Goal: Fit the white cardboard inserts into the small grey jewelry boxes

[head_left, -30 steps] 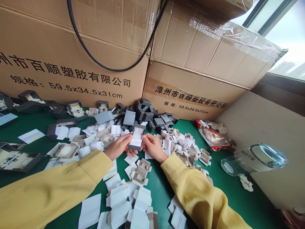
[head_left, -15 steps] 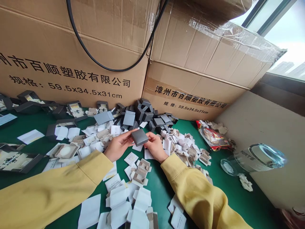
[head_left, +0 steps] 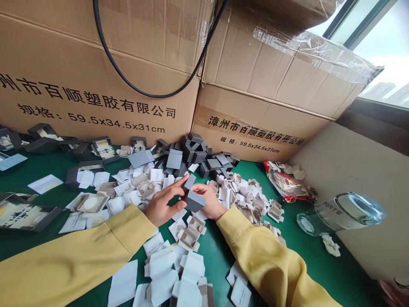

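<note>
A small dark grey hinged box [head_left: 195,201], like a jewellery box, is held in front of me above the table with its lid raised. My right hand [head_left: 209,200] is closed around its right side. On the other side, my left hand [head_left: 164,202] has its index finger at the lid and its thumb by the lower part, gripping it from the left. The inside of the box is hidden from me. Beneath my hands lie unfolded white card inserts [head_left: 191,233] and small printed white cards [head_left: 154,244].
Dark grey boxes [head_left: 174,158] are heaped behind my hands. Piles of white card inserts [head_left: 246,194] spread over the green table [head_left: 220,243]. At right are a red snack bag [head_left: 289,185] and a clear bottle [head_left: 335,215]. Large cartons [head_left: 128,81] stand behind, with a black cable [head_left: 143,91] hanging down.
The small box has gone from closed to open, its lid now tilted up. My left hand's thumb and index finger have spread apart, and the box has moved slightly down and right.
</note>
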The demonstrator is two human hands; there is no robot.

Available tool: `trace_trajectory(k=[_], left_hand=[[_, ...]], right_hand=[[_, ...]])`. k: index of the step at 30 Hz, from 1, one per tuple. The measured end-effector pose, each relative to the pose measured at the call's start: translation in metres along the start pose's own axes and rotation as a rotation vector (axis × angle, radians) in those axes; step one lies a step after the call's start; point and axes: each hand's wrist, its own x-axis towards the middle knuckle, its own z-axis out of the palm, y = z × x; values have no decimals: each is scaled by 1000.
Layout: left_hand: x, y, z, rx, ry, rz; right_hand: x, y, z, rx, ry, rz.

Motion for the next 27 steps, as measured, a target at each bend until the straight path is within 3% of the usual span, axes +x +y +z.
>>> trace_trajectory(k=[10,15,19,27], left_hand=[[-3,-4,-2,-34,-120,-51],[-5,0,-1,-6,-187,-115],[-4,1,0,74,-236,-74],[-1,2,-4,276,-105,99]], right_hand=[[-11,-9,5,-156,-4,-126],[-11,-5,8,-140,-40,-126],[-12,2,10,-52,-11,-77],[-16,2,18,-30,13,-39]])
